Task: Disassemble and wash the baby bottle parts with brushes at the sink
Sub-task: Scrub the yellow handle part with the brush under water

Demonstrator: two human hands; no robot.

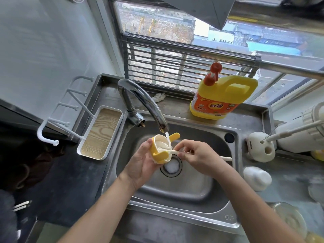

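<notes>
Stainless steel sink [175, 223] below a barred window: over its drain [171, 167], under the running faucet [145, 100], the left hand [140, 160] curls round a cream bottle collar with yellow handles [156, 154], water falling into its opening, while the right hand [198, 155] pinches a thin white brush [226, 158] whose tip pokes inside the collar. On the far ledge stands a yellow detergent jug [222, 97]; a white brush holder [261, 146] and a white dome cap [256, 178] sit right of the basin, a wood-grain tray [100, 132] left.
</notes>
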